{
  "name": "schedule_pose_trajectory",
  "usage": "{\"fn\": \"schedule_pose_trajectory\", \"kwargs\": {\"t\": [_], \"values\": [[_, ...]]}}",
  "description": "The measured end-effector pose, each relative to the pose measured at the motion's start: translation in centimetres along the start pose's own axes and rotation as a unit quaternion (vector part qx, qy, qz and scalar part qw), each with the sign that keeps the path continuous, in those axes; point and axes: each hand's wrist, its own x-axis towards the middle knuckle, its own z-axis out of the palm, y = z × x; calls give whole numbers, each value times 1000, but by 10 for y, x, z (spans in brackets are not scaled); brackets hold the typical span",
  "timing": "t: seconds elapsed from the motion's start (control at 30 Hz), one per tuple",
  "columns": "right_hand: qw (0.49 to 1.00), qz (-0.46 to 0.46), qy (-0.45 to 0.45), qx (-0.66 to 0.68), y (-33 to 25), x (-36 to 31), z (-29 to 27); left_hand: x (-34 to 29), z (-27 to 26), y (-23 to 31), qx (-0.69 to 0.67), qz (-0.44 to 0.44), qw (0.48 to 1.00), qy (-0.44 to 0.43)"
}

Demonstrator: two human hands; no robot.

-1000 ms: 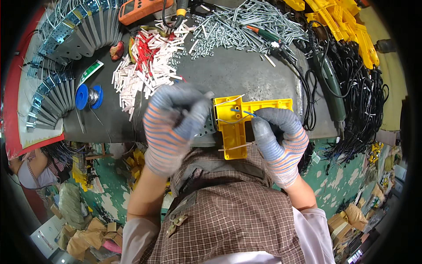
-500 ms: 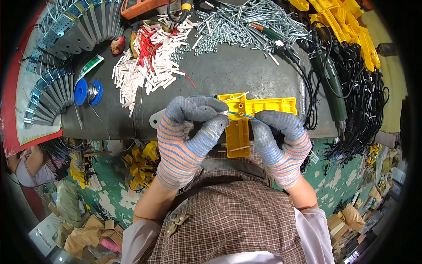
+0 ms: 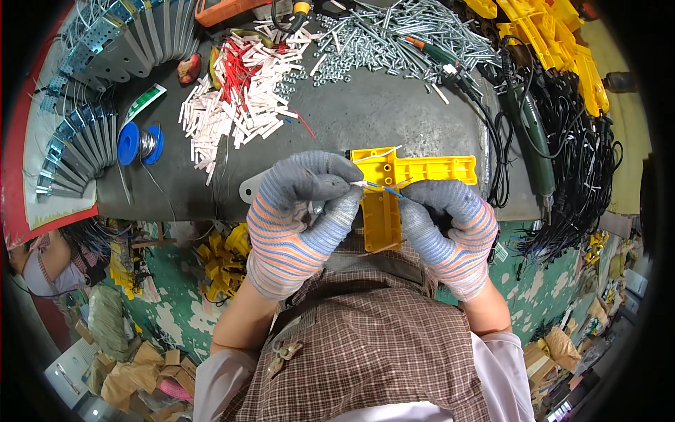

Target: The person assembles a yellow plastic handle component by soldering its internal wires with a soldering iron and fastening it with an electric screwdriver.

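Both my hands wear striped knit gloves with grey fingertips. Between thumb and forefinger, my left hand (image 3: 299, 218) pinches a thin wire end with a small white sleeve (image 3: 360, 184) on it. A blue wire (image 3: 385, 188) runs from there to my right hand (image 3: 450, 228), whose thumb and forefinger are closed on it. Directly beneath the wire lies a yellow plastic housing (image 3: 382, 224), its ribbed hollow side up, with one arm reaching right and another toward me over the table edge. A flat metal plate (image 3: 249, 190) is partly hidden behind my left hand.
White sleeves (image 3: 242, 126) with red pieces among them lie piled at back left, beside a blue solder spool (image 3: 129, 143). Screws and nuts (image 3: 394, 42) are heaped at the back. A green power tool (image 3: 536, 151) and black cables (image 3: 569, 176) occupy the right. Metal brackets (image 3: 84, 151) line the left.
My right fingertips have shifted slightly left and down along the blue wire. More of the wire's strands show between the hands. My left hand stays nearly in place.
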Motion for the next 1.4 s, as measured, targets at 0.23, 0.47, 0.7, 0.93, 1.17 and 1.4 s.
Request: {"fn": "schedule_pose_trajectory", "kwargs": {"t": [0.23,0.47,0.7,0.93,1.17,1.4], "values": [[983,77,-165,4,-10,17,-9,14,-21,10,92,11,970,-225],[981,30,-177,68,9,13,-15,16,-15,18,48,-66,989,-127],[984,14,-162,78,11,-1,-12,46,-13,35,192,-9,948,-253],[981,103,38,157,16,-5,-6,82,-38,16,605,268,750,1],[995,-14,33,98,16,-2,-6,-6,14,30,-194,-263,945,-14],[992,26,-103,74,-9,13,-2,12,26,27,-118,-180,977,5]]}}
